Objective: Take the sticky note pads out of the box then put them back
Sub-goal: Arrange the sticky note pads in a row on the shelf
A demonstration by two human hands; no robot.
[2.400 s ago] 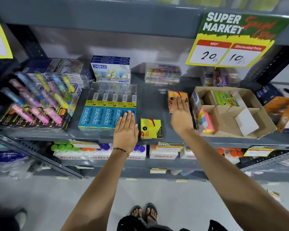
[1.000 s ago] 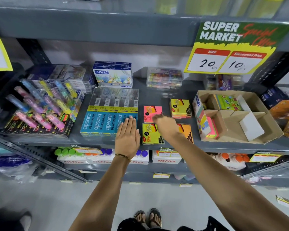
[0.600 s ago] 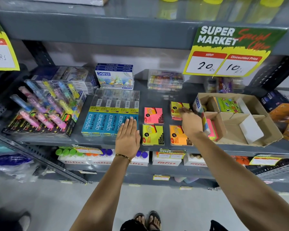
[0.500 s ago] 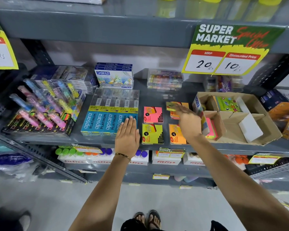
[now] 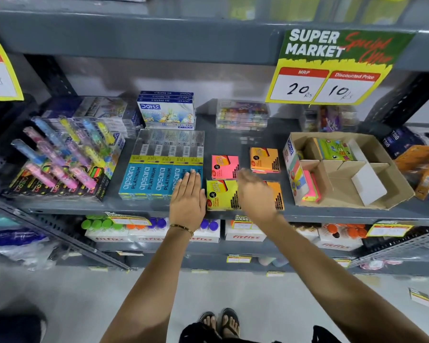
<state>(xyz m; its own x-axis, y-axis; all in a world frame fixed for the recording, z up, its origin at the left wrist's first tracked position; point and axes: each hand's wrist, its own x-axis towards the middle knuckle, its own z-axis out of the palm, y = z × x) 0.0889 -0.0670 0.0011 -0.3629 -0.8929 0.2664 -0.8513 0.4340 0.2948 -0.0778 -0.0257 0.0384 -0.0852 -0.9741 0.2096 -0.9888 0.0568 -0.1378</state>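
Both bare arms are stretched forward. The left hand point(image 5: 187, 199) is laid flat, palm down, fingers straight and together, with a thin bracelet worn at the wrist. The right hand point(image 5: 254, 194) is blurred, held palm down with fingers loosely extended; nothing is gripped.

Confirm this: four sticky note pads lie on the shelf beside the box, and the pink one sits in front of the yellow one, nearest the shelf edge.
Not quite. The head view shows four pads out beside the cardboard box, but the pink pad lies behind the yellow pad. The yellow one is nearest the shelf edge.
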